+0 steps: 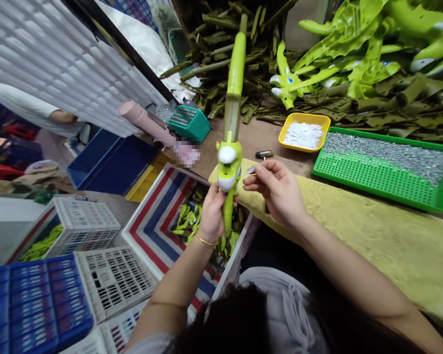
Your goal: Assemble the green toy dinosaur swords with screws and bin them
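My left hand (211, 215) is closed around the lower part of a long green toy (232, 118) with a cartoon head and white eyes, holding it upright in front of me. My right hand (276, 189) is just right of the toy's head, fingers pinched on a small pale sticker-like piece (251, 170) close to the toy's face. The toy's long neck points away towards the pile at the back.
A yellow tray (304, 119) of white pieces and a green tray (376, 174) of small metal parts sit on the bench, with a yellow cloth (372, 236) in front. A striped bag (162, 221) of green parts lies below. Crates (96, 275) stand at left, green toys (354, 54) at the back.
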`<state>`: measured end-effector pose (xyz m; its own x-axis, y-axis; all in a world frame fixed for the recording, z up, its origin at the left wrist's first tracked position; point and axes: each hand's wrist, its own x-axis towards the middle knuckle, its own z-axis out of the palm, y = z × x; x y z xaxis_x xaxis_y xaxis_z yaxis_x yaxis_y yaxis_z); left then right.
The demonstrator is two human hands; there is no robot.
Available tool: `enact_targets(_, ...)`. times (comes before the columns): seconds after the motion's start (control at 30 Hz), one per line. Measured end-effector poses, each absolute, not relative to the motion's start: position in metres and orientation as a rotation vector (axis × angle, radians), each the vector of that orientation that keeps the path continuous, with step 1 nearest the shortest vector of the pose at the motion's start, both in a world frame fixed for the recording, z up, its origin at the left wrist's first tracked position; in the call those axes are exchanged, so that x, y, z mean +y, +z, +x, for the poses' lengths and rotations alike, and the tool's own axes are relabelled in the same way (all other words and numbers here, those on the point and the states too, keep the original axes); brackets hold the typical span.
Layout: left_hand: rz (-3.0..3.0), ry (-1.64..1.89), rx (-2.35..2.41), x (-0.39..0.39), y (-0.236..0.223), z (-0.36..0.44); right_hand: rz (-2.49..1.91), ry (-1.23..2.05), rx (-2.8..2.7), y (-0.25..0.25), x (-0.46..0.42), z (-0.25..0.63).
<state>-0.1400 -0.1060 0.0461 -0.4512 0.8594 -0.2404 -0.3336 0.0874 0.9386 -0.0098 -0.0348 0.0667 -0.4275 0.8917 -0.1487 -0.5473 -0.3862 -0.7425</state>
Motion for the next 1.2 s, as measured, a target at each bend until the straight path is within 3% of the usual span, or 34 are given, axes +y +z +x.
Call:
enact_targets(0.6,0.579,1.834,1.275,-0.104,0.033,-0.109,-0.706,1.827,-0.511,0.069,-0.068,-0.026)
enact_targets(0.87,0.623,1.691,1.385,-0.118,0.017,-0.131,-0.794,1.804,-1.163,0.063,-0.058,-0.007)
enact_targets(1.07,0.906,1.504,1.743,-0.149,0.003,-0.162,-1.119,1.243,-1.522,0.076,0.002,0.008)
enact_targets(1.2,1.138,1.343,2.112,-0.165,0.000,-0.171,-1.194,1.275,-1.579,0.076,0.015,-0.004)
